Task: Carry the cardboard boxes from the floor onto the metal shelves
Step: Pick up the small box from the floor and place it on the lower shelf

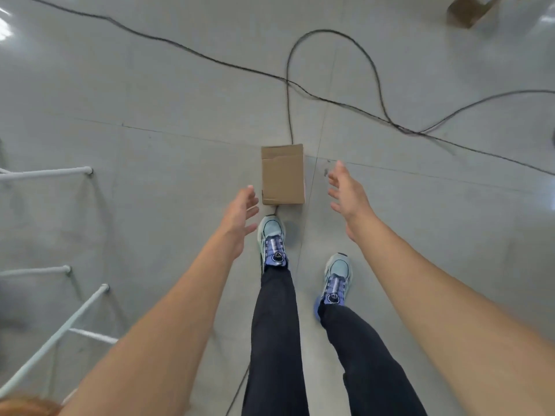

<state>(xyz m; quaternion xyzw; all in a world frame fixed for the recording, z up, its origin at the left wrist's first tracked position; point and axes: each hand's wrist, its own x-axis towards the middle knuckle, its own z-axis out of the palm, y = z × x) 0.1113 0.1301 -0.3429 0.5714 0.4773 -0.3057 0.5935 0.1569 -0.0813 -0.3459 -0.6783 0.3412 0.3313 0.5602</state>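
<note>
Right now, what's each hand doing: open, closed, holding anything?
Left hand: open, fingers spread, empty, left of the cardboard box.
Right hand: open, fingers spread, empty, right of the box.

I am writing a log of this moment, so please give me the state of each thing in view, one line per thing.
cardboard box: closed, lying on the floor, not held.
left hand: open, beside the box, not touching.
right hand: open, beside the box, not touching.
second cardboard box: on the floor far off, cut by the frame edge.
black cable: loose, looped across the floor.
metal shelves: white frame at left, only partly visible.
</note>
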